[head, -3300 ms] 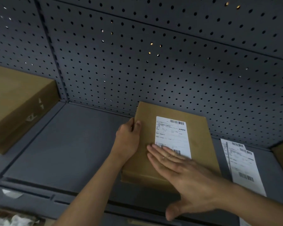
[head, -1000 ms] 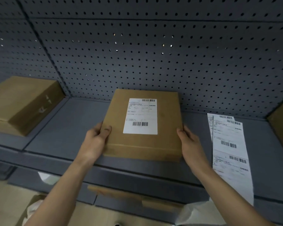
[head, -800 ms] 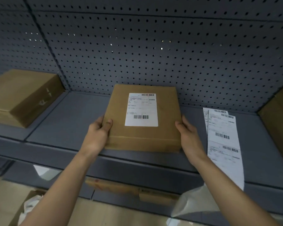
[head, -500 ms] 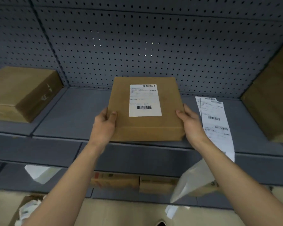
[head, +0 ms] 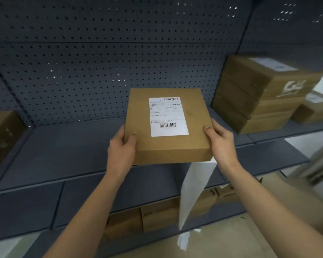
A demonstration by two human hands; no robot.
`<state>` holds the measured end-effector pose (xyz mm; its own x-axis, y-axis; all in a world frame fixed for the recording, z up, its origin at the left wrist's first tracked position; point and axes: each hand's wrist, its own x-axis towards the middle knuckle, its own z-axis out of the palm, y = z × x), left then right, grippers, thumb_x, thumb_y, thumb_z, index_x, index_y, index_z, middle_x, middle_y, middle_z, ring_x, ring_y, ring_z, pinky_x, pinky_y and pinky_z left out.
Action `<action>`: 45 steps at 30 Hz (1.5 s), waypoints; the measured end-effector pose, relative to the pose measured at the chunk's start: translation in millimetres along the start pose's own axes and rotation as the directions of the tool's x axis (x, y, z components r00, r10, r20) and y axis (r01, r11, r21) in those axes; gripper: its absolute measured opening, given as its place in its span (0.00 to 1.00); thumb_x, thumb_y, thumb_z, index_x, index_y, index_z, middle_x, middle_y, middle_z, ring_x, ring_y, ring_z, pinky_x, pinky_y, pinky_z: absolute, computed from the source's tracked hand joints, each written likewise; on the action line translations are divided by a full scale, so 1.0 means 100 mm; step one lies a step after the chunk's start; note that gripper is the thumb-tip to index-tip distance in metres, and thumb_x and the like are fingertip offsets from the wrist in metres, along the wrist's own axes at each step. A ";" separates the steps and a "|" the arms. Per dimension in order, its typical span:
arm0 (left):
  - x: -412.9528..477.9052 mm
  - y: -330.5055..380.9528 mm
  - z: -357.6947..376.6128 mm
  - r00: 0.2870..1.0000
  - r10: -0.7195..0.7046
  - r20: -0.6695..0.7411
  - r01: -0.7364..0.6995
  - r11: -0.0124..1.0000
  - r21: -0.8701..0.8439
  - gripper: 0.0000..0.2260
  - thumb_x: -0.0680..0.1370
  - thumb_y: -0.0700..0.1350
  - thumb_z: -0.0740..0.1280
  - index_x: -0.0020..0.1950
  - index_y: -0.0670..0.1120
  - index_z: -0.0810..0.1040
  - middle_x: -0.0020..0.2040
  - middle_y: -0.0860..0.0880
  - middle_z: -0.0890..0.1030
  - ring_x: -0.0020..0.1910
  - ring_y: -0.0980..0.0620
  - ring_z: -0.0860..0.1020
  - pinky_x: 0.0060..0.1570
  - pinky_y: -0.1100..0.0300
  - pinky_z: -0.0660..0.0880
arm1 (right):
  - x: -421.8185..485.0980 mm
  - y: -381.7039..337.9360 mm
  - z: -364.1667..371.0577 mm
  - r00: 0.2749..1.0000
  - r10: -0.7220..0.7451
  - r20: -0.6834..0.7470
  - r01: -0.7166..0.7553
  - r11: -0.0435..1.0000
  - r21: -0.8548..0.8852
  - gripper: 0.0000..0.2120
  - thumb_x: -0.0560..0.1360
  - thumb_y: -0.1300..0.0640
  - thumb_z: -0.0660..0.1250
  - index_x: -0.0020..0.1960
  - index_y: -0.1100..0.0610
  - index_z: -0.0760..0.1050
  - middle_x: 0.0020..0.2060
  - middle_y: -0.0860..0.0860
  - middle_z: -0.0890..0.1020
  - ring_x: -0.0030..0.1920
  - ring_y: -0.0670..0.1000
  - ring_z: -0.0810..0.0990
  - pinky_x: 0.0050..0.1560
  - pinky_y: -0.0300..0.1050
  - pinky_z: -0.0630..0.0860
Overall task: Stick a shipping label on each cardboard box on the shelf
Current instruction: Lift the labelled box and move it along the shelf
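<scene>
Over shelf [head: 63, 149] front edge: box [head: 168, 148] between left hand [head: 121, 148] and right hand [head: 220, 144], label [head: 168, 116] on top; box stack [head: 259, 101] at right end, lone box [head: 2, 138] at left end

back: dark grey pegboard panel [head: 101, 62] fills the whole top half | light: pretty dim, tiny bright specks poking through holes top right and left of center | furniture: grey metal shelf [head: 54, 155] across the middle, lower shelf board [head: 26, 211] bottom left | floor [head: 231, 244]: beige-ish, bottom right, kinda blurry
</scene>
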<state>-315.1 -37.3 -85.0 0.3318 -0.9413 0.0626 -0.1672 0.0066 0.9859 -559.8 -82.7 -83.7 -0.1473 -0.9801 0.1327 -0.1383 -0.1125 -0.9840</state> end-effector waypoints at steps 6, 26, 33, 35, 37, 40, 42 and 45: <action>-0.28 0.21 0.70 0.996 0.061 0.071 -0.059 0.998 -0.037 0.16 0.82 0.49 0.61 0.68 0.63 0.73 0.49 0.70 0.79 0.50 0.69 0.76 0.47 0.69 0.70 | -0.17 0.03 -0.86 0.992 -0.006 -0.124 0.009 1.000 0.025 0.20 0.81 0.53 0.63 0.73 0.47 0.70 0.58 0.37 0.79 0.58 0.40 0.77 0.53 0.37 0.72; -1.43 0.66 3.66 0.959 0.090 0.269 -0.081 0.996 -0.043 0.20 0.82 0.49 0.61 0.74 0.58 0.68 0.56 0.67 0.76 0.57 0.64 0.74 0.48 0.66 0.70 | -0.44 0.49 -4.04 0.949 0.009 -0.315 -0.008 1.000 0.004 0.19 0.81 0.61 0.62 0.70 0.47 0.71 0.51 0.32 0.81 0.48 0.30 0.79 0.44 0.24 0.72; -1.32 0.77 4.65 0.917 0.074 0.393 -0.063 0.997 -0.041 0.23 0.82 0.50 0.61 0.78 0.57 0.63 0.67 0.59 0.75 0.59 0.61 0.74 0.51 0.65 0.70 | -0.24 0.65 -4.83 0.906 0.035 -0.423 -0.045 0.999 -0.012 0.19 0.81 0.60 0.62 0.62 0.37 0.71 0.49 0.28 0.81 0.50 0.30 0.78 0.47 0.25 0.72; -1.23 0.81 4.98 0.901 0.071 0.429 -0.057 0.997 -0.044 0.24 0.82 0.50 0.62 0.78 0.57 0.63 0.67 0.59 0.74 0.62 0.58 0.74 0.54 0.63 0.69 | -0.13 0.69 -5.03 0.887 0.032 -0.461 -0.040 0.999 -0.008 0.18 0.81 0.59 0.61 0.65 0.39 0.70 0.53 0.31 0.80 0.50 0.31 0.78 0.46 0.25 0.72; -1.11 0.84 5.31 0.882 0.077 0.464 -0.058 0.997 -0.055 0.24 0.82 0.50 0.62 0.78 0.56 0.63 0.67 0.59 0.74 0.63 0.57 0.74 0.52 0.63 0.70 | 0.01 0.72 -5.23 0.874 0.022 -0.486 -0.039 0.999 -0.025 0.19 0.82 0.59 0.61 0.67 0.40 0.69 0.54 0.33 0.80 0.49 0.30 0.79 0.45 0.24 0.72; -0.90 0.92 5.76 0.851 0.106 0.515 -0.076 0.994 -0.079 0.23 0.82 0.51 0.61 0.77 0.56 0.65 0.66 0.58 0.76 0.62 0.55 0.75 0.53 0.60 0.71 | 0.30 0.72 -5.50 0.841 0.020 -0.540 -0.054 0.997 -0.049 0.20 0.82 0.56 0.61 0.72 0.42 0.67 0.58 0.35 0.79 0.52 0.32 0.78 0.46 0.26 0.72; -0.74 1.00 6.03 0.835 0.134 0.534 -0.098 0.991 -0.095 0.21 0.82 0.50 0.61 0.75 0.57 0.68 0.63 0.58 0.78 0.59 0.56 0.77 0.51 0.60 0.72 | 0.52 0.70 -5.67 0.834 0.005 -0.552 -0.052 0.996 -0.071 0.20 0.82 0.55 0.61 0.72 0.42 0.67 0.57 0.36 0.79 0.50 0.32 0.79 0.45 0.26 0.73; -0.52 1.13 6.37 0.824 0.164 0.542 -0.129 0.986 -0.102 0.19 0.82 0.49 0.61 0.74 0.57 0.69 0.59 0.60 0.79 0.57 0.59 0.77 0.53 0.59 0.73 | 0.84 0.67 -5.86 0.818 -0.015 -0.574 -0.043 0.995 -0.086 0.20 0.82 0.55 0.61 0.72 0.42 0.68 0.57 0.36 0.80 0.51 0.34 0.79 0.46 0.29 0.74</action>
<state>-943.0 -203.1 -75.4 -0.2569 -0.9577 0.1294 -0.1132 0.1628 0.9801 -1155.7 -76.4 -68.8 -0.6812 -0.7067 0.1913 -0.2159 -0.0557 -0.9748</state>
